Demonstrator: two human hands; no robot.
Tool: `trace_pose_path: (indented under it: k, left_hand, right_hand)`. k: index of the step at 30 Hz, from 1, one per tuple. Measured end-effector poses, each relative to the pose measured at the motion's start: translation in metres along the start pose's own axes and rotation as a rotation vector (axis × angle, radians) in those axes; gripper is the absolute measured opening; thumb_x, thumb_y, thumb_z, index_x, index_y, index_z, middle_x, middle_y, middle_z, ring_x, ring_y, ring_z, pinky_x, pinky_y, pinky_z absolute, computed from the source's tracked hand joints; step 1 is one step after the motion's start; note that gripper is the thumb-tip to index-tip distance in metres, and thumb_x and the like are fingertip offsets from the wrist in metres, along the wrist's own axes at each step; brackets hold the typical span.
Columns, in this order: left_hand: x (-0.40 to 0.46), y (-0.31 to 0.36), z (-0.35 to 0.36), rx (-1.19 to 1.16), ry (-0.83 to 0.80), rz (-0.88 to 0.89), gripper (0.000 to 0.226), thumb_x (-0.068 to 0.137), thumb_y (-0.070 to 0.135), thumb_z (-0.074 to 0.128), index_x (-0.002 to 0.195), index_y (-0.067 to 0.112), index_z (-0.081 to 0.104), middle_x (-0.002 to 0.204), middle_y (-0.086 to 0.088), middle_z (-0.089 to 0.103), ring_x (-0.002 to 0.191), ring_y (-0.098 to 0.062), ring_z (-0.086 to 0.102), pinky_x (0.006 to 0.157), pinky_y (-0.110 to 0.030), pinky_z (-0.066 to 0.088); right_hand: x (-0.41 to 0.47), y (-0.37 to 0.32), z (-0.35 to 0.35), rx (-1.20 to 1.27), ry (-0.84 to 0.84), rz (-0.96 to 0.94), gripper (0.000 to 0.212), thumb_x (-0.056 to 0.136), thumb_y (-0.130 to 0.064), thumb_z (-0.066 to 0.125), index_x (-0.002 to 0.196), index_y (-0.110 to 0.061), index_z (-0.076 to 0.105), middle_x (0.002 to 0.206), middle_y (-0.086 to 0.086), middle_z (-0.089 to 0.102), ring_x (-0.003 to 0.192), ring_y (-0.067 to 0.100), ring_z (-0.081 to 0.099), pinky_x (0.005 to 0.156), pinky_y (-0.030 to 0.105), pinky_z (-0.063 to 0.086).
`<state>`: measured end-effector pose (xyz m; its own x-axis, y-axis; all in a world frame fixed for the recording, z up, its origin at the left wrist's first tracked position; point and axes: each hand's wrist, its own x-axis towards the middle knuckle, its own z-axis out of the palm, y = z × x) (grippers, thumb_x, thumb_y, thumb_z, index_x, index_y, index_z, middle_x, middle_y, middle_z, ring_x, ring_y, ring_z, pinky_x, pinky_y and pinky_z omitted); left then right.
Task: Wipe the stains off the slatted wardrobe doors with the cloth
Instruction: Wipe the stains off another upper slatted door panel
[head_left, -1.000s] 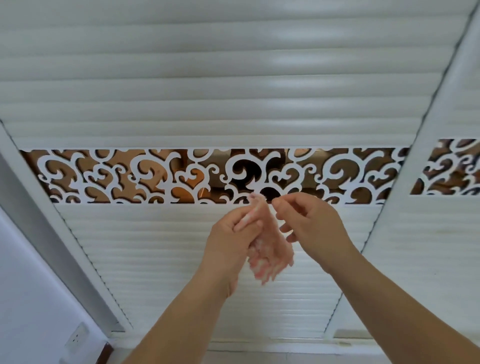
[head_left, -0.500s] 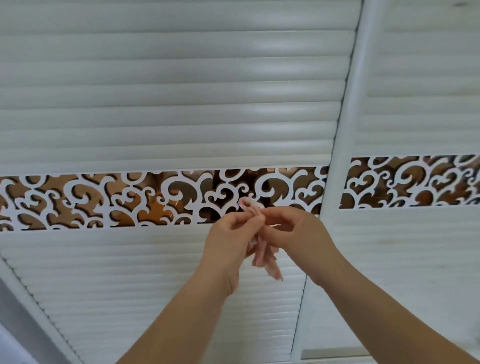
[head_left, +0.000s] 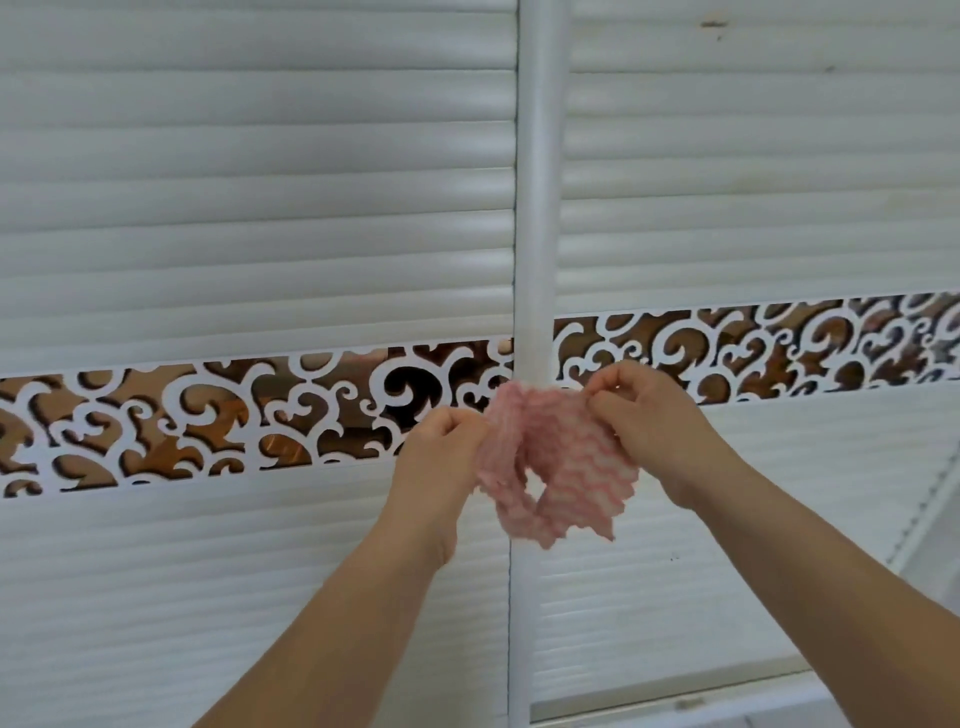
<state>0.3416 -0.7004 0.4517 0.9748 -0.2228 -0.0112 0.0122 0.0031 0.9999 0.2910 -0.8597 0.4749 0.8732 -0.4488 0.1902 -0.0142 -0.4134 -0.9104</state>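
Since the earlier frames, both hands are spreading the cloth (head_left: 550, 462) wider between them, and the view is shifting so that the post (head_left: 537, 208) between the two doors is now standing in the middle. Before, the cloth was a narrow bunch hanging down; now it is opening sideways.

No writing, brand or label is showing anywhere.

Two hands are in view and one cloth. The left hand (head_left: 441, 452) is pinching the left upper edge of the cloth with curled fingers. The right hand (head_left: 649, 415) is pinching the right upper corner in the same way. The cloth is pink with white wavy lines. It is hanging in front of the post, at the level of the fretwork, and whether it is touching the post I cannot tell. Its long axis is running left to right, a little higher on the right, and its loose lower edges are pointing down.

Two doors are showing, the left door (head_left: 260, 182) and the right door (head_left: 753, 156), both with horizontal white slats. Each is carrying one fretwork band (head_left: 208, 415) of white scrolls over brown. Small dark marks (head_left: 712, 24) are sitting on the upper slats of the right door.
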Motion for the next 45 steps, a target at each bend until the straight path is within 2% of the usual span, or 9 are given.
trace_pose_path:
  k: [5, 10, 14, 18, 22, 28, 33, 38, 45]
  left_hand:
    - [0.005, 0.017, 0.022, 0.068, -0.011, 0.01, 0.015, 0.088, 0.013, 0.049, 0.074, 0.015, 0.052, 0.067, 0.0, 0.054, 0.059, -0.015, 0.043, 0.052, -0.026, 0.035]
    - [0.016, 0.024, 0.046, 0.202, -0.361, 0.083, 0.045, 0.085, 0.003, 0.058, 0.122, 0.027, 0.052, 0.105, 0.003, 0.065, 0.092, -0.013, 0.062, 0.077, -0.028, 0.047]
    - [0.022, 0.028, 0.082, 0.319, -0.623, 0.136, 0.045, 0.083, 0.008, 0.066, 0.121, 0.029, 0.056, 0.11, 0.001, 0.065, 0.099, -0.011, 0.062, 0.081, -0.023, 0.047]
    - [0.036, 0.028, 0.112, 0.321, -0.585, 0.193, 0.016, 0.086, 0.015, 0.065, 0.1, 0.008, 0.069, 0.104, -0.008, 0.07, 0.099, -0.021, 0.065, 0.081, -0.021, 0.048]
    - [0.058, 0.042, 0.126, 0.221, -0.644, 0.17, 0.034, 0.083, 0.027, 0.069, 0.095, -0.004, 0.061, 0.09, -0.012, 0.066, 0.081, -0.023, 0.06, 0.076, -0.032, 0.046]
    - [0.082, 0.065, 0.151, 0.136, -0.554, 0.221, 0.012, 0.089, 0.018, 0.06, 0.079, 0.012, 0.063, 0.081, -0.013, 0.071, 0.073, -0.03, 0.067, 0.077, -0.045, 0.055]
    - [0.095, 0.072, 0.176, 0.083, -0.491, 0.18, 0.011, 0.092, 0.017, 0.055, 0.084, 0.018, 0.062, 0.09, -0.01, 0.07, 0.084, -0.028, 0.068, 0.084, -0.045, 0.054]
    - [0.099, 0.085, 0.201, -0.068, -0.443, 0.089, 0.01, 0.093, 0.012, 0.052, 0.094, 0.01, 0.062, 0.091, -0.015, 0.07, 0.084, -0.031, 0.068, 0.084, -0.047, 0.053]
    - [0.096, 0.135, 0.246, -0.151, -0.32, 0.25, 0.009, 0.094, 0.015, 0.052, 0.094, 0.013, 0.061, 0.094, -0.013, 0.068, 0.086, -0.028, 0.067, 0.083, -0.045, 0.054]
  right_hand:
    - [0.016, -0.006, -0.055, -0.059, 0.012, -0.095, 0.021, 0.091, -0.011, 0.054, 0.081, -0.026, 0.066, 0.083, -0.005, 0.066, 0.074, 0.011, 0.059, 0.069, 0.025, 0.047]
    - [0.03, -0.023, -0.093, -0.151, -0.149, -0.217, 0.025, 0.09, -0.003, 0.055, 0.084, -0.02, 0.071, 0.084, 0.004, 0.071, 0.072, 0.009, 0.061, 0.068, 0.022, 0.048]
    - [0.041, -0.033, -0.105, -0.32, -0.252, -0.251, 0.021, 0.09, -0.005, 0.057, 0.089, -0.019, 0.073, 0.099, 0.015, 0.069, 0.078, 0.018, 0.059, 0.075, 0.029, 0.045]
    - [0.054, -0.037, -0.12, -0.341, -0.219, -0.231, 0.02, 0.087, -0.006, 0.062, 0.085, -0.022, 0.073, 0.092, 0.013, 0.07, 0.075, 0.016, 0.059, 0.073, 0.031, 0.045]
    - [0.079, -0.032, -0.146, -0.353, 0.002, -0.186, 0.012, 0.08, -0.011, 0.072, 0.089, -0.02, 0.071, 0.09, 0.001, 0.064, 0.07, 0.005, 0.056, 0.066, 0.012, 0.043]
    - [0.092, -0.009, -0.157, -0.643, 0.34, -0.199, 0.012, 0.088, -0.016, 0.063, 0.098, -0.022, 0.067, 0.09, -0.009, 0.057, 0.076, 0.004, 0.053, 0.058, 0.011, 0.035]
    - [0.083, 0.007, -0.149, -0.307, 0.215, -0.181, 0.009, 0.09, -0.023, 0.062, 0.088, -0.021, 0.071, 0.066, -0.02, 0.061, 0.054, -0.01, 0.053, 0.049, 0.006, 0.035]
    - [0.095, 0.016, -0.163, -0.406, 0.379, -0.309, 0.016, 0.091, -0.029, 0.062, 0.106, -0.028, 0.066, 0.094, -0.022, 0.058, 0.083, -0.011, 0.051, 0.072, 0.004, 0.036]
    - [0.138, -0.006, -0.214, -0.242, 0.095, -0.324, 0.021, 0.082, -0.023, 0.073, 0.102, -0.027, 0.065, 0.095, -0.006, 0.069, 0.089, 0.01, 0.066, 0.081, 0.025, 0.054]
